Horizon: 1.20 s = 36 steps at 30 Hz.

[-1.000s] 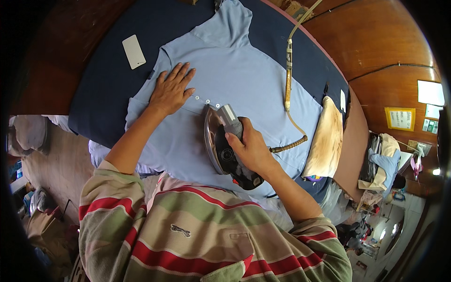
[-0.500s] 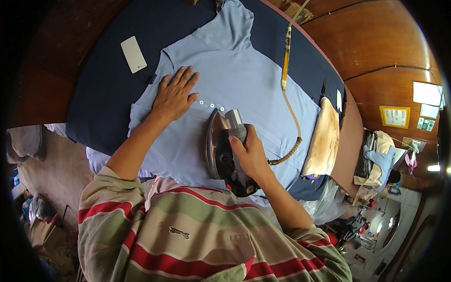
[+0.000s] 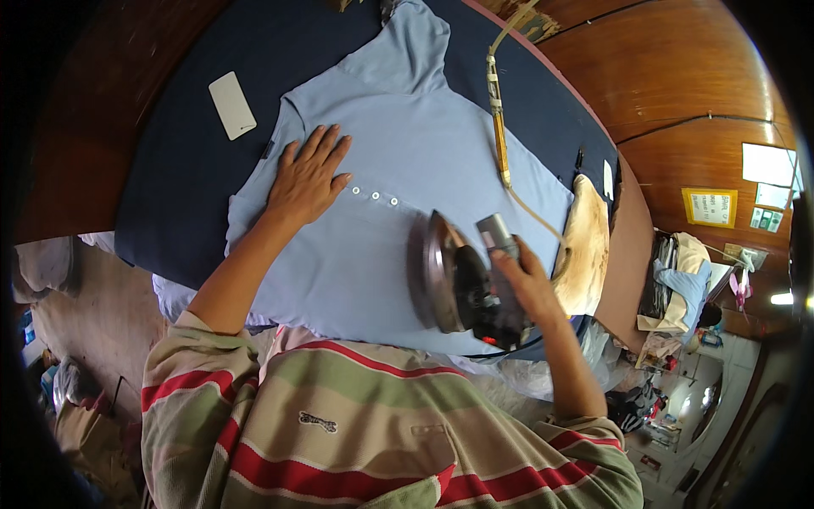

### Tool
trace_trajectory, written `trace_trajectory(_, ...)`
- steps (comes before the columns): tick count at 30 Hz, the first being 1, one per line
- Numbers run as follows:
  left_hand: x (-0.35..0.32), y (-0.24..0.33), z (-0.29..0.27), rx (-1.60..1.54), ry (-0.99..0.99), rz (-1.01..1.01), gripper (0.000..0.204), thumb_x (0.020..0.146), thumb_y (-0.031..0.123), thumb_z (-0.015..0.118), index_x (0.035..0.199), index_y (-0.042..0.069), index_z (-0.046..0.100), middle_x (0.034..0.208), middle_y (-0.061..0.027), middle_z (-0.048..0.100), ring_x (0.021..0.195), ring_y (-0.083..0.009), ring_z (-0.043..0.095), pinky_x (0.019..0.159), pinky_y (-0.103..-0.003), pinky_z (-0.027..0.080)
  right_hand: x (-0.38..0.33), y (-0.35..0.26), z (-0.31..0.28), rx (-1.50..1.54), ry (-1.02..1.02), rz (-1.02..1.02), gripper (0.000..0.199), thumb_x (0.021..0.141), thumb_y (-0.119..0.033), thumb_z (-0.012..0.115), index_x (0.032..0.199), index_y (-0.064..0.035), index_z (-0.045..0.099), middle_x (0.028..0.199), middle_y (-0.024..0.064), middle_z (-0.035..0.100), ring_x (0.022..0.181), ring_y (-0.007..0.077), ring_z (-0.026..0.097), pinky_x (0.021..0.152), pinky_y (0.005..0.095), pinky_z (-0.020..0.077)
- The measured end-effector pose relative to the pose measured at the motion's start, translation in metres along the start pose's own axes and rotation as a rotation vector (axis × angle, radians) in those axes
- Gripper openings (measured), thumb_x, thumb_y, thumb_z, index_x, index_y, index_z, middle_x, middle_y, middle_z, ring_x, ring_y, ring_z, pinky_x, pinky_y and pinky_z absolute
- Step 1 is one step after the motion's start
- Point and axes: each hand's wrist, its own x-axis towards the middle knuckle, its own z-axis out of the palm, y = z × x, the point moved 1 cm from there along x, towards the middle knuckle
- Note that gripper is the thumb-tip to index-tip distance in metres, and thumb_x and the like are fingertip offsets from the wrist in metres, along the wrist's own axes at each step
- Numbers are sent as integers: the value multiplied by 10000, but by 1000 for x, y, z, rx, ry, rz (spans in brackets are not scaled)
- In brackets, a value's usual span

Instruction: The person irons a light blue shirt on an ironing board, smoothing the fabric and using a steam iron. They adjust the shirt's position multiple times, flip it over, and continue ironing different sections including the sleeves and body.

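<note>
A light blue garment (image 3: 365, 263) lies spread over the dark blue padded table, with a short row of white buttons (image 3: 376, 196) near its middle. My left hand (image 3: 309, 178) rests flat on the cloth, left of the buttons, fingers stretched and apart. In my right hand (image 3: 527, 276) is a steam iron (image 3: 466, 293), gripped by its handle. The iron is over the right part of the garment and looks tilted, its shiny metal edge facing left. Motion blurs it slightly, and I cannot tell how much of its soleplate touches the cloth.
A hose (image 3: 500, 144) comes down from above toward the iron. At the table's right edge lies a scorched cream cloth (image 3: 585, 246). A white card (image 3: 231, 105) sits on the dark blue table cover (image 3: 182, 170) at far left. Folded clothes (image 3: 682, 284) are stacked farther right.
The iron has moved right, away from the buttons, with my right hand on it, and its tilt has changed. The hose swung along. My left hand stays flat on the garment.
</note>
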Motion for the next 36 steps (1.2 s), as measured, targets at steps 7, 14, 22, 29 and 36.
trace_trajectory(7, 3, 5, -3, -5, -23, -16, 570, 934, 362, 435, 1443, 155, 281, 1519, -59, 214, 1405, -207, 171, 1085, -481, 183, 63, -31, -98, -671, 191, -365, 603, 796, -510, 636, 1047, 37, 599, 783, 191, 644, 721, 262, 646, 686, 345, 490)
trace_trajectory(14, 5, 3, -7, -54, -87, -62, 542, 943, 381, 409, 1426, 153, 323, 1515, -42, 228, 1401, -199, 179, 1096, -482, 158, 175, -45, -91, -699, 100, -505, 621, 773, -552, 636, 1019, 18, 636, 821, 199, 650, 779, 303, 642, 713, 372, 488)
trace_trajectory(22, 108, 45, -31, -214, 126, 184, 429, 906, 169, 485, 1331, 117, 454, 1405, -54, 413, 1345, -215, 312, 1066, -501, 186, 223, -74, -92, -700, 260, -449, 541, 783, -506, 593, 992, -10, 650, 867, 237, 652, 855, 381, 632, 769, 400, 494)
trace_trajectory(29, 236, 76, -7, -78, -125, 284, 336, 846, 251, 603, 1168, 155, 585, 1132, -49, 582, 1155, -217, 482, 1009, -471, 270, 179, -52, -90, -785, -26, -525, 525, 781, -502, 633, 986, -18, 630, 796, 213, 654, 743, 335, 653, 697, 390, 501)
trace_trajectory(36, 271, 76, -4, -82, -310, 312, 261, 872, 367, 528, 967, 158, 652, 1015, -52, 644, 1088, -241, 529, 959, -480, 281, 139, -5, -128, -746, 108, -415, 635, 783, -561, 604, 1019, 28, 611, 809, 240, 657, 783, 365, 661, 742, 410, 514)
